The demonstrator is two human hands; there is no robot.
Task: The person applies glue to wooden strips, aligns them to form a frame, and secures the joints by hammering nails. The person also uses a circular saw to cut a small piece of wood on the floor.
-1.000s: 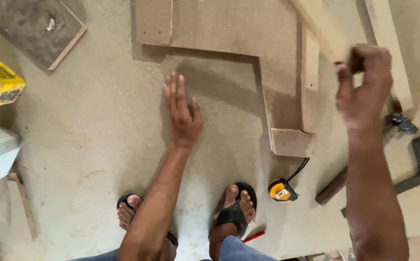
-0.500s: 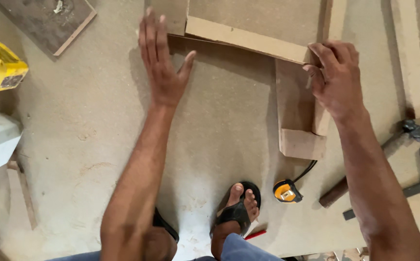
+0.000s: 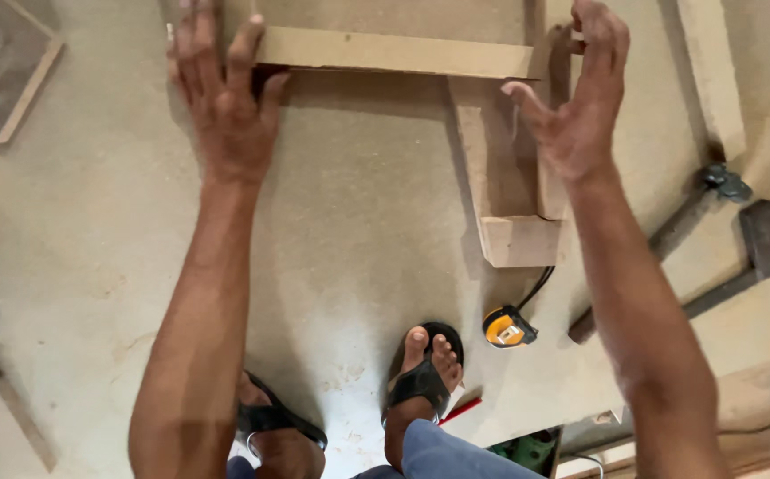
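The big wooden frame (image 3: 491,133) lies on the floor at the top middle. The left hand (image 3: 225,106) presses flat and spread on its long board; the right hand (image 3: 580,98) (fingers open) touches its corner. Small tape measure (image 3: 507,326) lies below.

I look down on a dusty concrete floor (image 3: 358,266). Just right of the yellow tape measure (image 3: 507,327) lies a dark metal clamp (image 3: 713,239); far left, a framed board (image 3: 3,71).
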